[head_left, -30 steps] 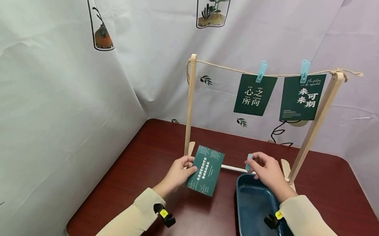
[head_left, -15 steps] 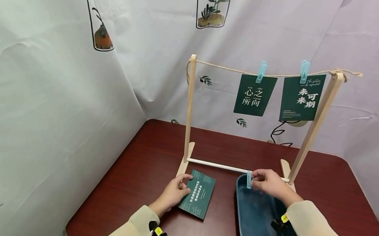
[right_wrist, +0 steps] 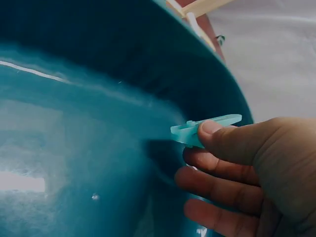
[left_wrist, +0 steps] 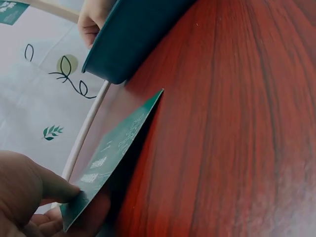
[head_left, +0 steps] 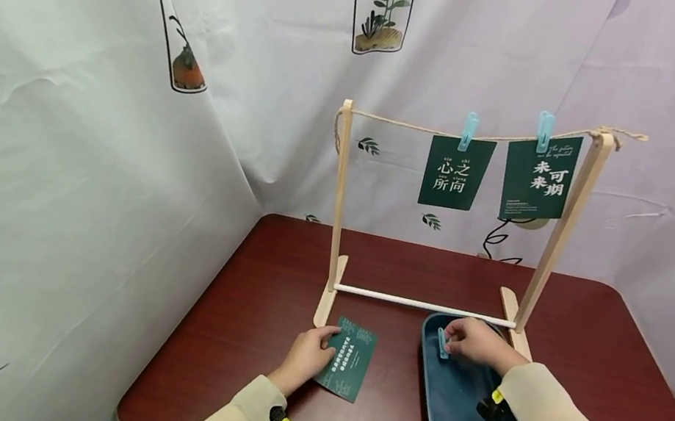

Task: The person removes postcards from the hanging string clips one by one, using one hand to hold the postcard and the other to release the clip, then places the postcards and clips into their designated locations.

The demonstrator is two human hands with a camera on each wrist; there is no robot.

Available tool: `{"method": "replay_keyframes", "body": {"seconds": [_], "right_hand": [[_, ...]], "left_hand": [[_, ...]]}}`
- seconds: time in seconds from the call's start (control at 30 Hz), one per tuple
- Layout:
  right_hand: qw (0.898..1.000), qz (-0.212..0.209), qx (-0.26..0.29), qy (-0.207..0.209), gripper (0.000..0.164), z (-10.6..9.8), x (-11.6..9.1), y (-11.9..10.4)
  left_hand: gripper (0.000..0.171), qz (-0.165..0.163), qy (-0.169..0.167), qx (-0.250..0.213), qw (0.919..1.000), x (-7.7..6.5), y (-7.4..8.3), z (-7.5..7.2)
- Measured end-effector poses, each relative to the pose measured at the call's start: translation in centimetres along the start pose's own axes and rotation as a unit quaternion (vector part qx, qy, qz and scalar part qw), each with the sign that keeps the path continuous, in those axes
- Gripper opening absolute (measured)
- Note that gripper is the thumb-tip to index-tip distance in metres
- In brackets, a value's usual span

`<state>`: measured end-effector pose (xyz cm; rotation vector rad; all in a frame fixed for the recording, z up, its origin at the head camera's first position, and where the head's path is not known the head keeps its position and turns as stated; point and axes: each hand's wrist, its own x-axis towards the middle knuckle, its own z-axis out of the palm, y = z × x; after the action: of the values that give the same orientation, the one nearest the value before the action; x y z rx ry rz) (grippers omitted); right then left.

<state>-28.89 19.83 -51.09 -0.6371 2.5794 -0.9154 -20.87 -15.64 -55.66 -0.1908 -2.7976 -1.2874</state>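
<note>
My left hand (head_left: 306, 356) pinches a green card (head_left: 351, 362) with white printing by its left edge. In the left wrist view the card (left_wrist: 113, 153) tilts up from the table, its far corner low over the wood. Inside the blue tray (head_left: 423, 396), near its far end, my right hand (head_left: 476, 342) pinches a light blue clothespin (head_left: 442, 343) between thumb and index finger. The right wrist view has this clothespin (right_wrist: 205, 129) close above the tray floor, with the other fingers (right_wrist: 217, 187) curled below.
Behind the tray stands a wooden frame (head_left: 340, 196) with a white bottom bar (head_left: 403, 300) and a twine line (head_left: 393, 121). Two green cards hang there, a left one (head_left: 456, 174) and a right one (head_left: 538, 181), from blue clothespins. A printed cloth (head_left: 258, 41) backs the red-brown table (head_left: 255, 301).
Both hands have come down toward the table. The left hand has lowered its card close to the tabletop; the right hand has brought the clothespin from the bar's height down into the tray.
</note>
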Motion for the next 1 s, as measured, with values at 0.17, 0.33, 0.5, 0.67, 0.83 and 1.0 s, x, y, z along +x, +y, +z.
{"method": "replay_keyframes", "body": {"seconds": [0.17,0.33,0.5,0.67,0.83,1.0], "right_hand": [[0.998,-0.011,-0.056,-0.011,0.011,0.6,0.2,0.3],[0.995,-0.025,-0.1,-0.001,0.016,1.1,0.2,0.1],[0.993,-0.036,-0.11,0.007,0.015,1.5,0.2,-0.1],[0.993,-0.022,-0.119,0.012,0.015,1.5,0.3,0.0],[0.995,0.014,-0.102,0.011,0.01,1.6,0.7,0.2],[0.997,0.025,-0.068,0.021,0.014,2.0,0.9,0.6]], "left_hand": [[0.036,0.001,-0.012,0.066,0.9977,0.2,0.1,0.0],[0.032,0.006,-0.025,0.128,0.9914,0.5,0.3,-0.1],[0.031,-0.01,-0.04,0.165,0.9855,0.4,0.5,-0.2],[0.032,-0.02,-0.04,0.245,0.9686,0.3,0.6,-0.3],[0.032,-0.011,-0.039,0.273,0.9612,0.4,0.4,-0.3],[0.033,-0.009,-0.054,0.23,0.9715,0.1,-0.6,-0.5]]}}
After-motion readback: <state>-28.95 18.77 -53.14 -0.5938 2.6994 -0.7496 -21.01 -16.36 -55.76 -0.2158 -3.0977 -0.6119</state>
